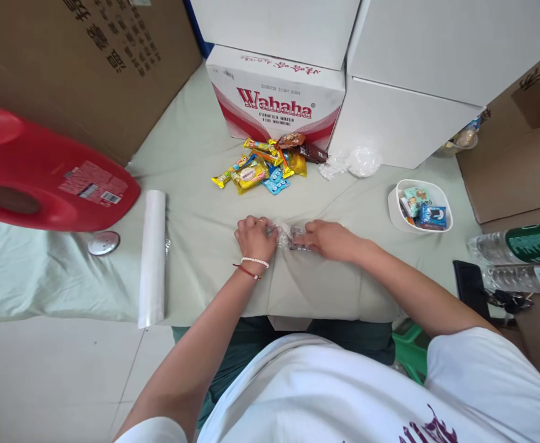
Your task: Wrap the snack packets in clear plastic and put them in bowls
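Observation:
Both of my hands rest on a pale green cloth (196, 203) and meet over a small clear plastic bag (287, 235) with something dark inside. My left hand (254, 237), with a bead bracelet and a red string at the wrist, has its fingers curled on the bag's left end. The bag's right end is pinched by my right hand (329, 239). A pile of wrapped snacks (265, 167) lies beyond my hands, in front of a Wahaha box (274, 98).
A roll of clear bags (152, 255) lies to the left, beside a round metal lid (103, 242) and a red plastic jug (43, 172). A white bowl of snacks (420, 206) sits right. Crumpled plastic (355, 163), white boxes, cardboard boxes and water bottles (519, 243) surround the cloth.

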`<move>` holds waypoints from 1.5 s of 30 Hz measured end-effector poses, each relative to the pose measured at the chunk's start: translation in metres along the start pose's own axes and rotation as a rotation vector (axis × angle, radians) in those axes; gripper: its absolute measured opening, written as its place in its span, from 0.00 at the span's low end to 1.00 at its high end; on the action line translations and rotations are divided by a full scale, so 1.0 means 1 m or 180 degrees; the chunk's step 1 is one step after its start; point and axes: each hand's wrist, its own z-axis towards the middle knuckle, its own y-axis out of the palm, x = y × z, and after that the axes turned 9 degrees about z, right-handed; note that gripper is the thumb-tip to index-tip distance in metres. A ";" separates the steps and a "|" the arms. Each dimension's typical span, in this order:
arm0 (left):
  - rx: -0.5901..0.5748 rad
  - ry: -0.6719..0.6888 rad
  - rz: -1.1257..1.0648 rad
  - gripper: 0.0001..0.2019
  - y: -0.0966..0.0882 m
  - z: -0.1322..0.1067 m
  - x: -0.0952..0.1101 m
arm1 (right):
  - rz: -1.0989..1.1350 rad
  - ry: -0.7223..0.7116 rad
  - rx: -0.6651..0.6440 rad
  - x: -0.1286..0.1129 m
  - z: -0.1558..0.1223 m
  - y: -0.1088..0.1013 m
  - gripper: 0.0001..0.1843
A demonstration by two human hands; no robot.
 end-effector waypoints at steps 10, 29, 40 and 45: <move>-0.0287 0.0222 -0.2081 0.02 -0.021 -0.021 0.026 | -0.0325 0.0293 0.0398 -0.020 -0.029 0.040 0.24; -0.0010 0.1826 0.0571 0.25 0.005 -0.082 0.068 | 0.1191 0.1546 0.1987 0.008 -0.059 0.036 0.09; 0.0043 0.2001 0.0233 0.20 -0.013 -0.102 0.005 | -0.0121 0.1517 0.1447 -0.047 0.029 0.052 0.24; 0.0383 0.1443 0.0106 0.11 -0.027 -0.106 -0.045 | -0.0173 0.1625 0.1478 -0.055 0.030 0.062 0.27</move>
